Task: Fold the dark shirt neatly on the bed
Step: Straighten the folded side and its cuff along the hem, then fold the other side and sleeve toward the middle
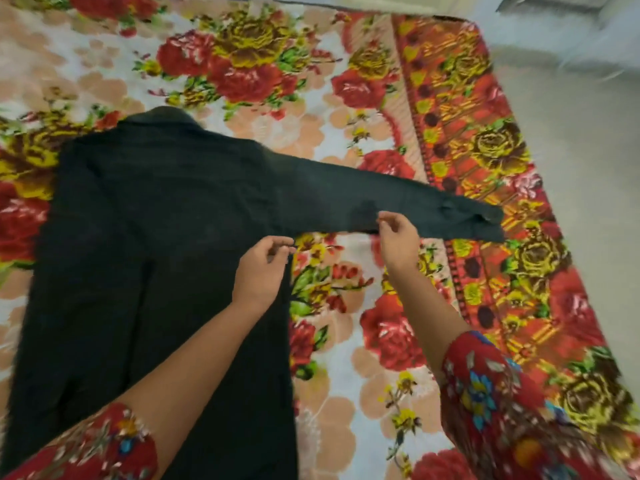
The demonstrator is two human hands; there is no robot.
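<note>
Two hands: both work at the side of the garment where the long sleeve runs out; the picture is a little blurred.
Left hand [259, 268]: fingertips drawn together at the body's side edge, just below the armpit; it looks to be pinching the cloth there, though the blur leaves some doubt.
Right hand [398, 240]: thumb and fingers pinch the near edge of the sleeve [408, 199], about halfway along it.
Dark shirt [156, 220]: lies spread flat on the bed [349, 344], collar [166, 116] at the far end, hem toward the person and running out of view at the bottom.
Sleeve: stretched straight out sideways over the floral blanket, its cuff reaching the patterned border near the bed's edge.
Other sleeve: not visible; whether it is tucked under or folded in, I cannot tell.
Beyond the bed: pale floor [571, 140].
Done so far: by my reading, only the laying out and smoothing; the body shows no fold across it.
Step in hand: probably taking the outstretched sleeve to bring it across the body.
To do: fold that sleeve in, turn the sides inward, then double the length from hem toward collar.
Stage: early, judging from how things lie.
</note>
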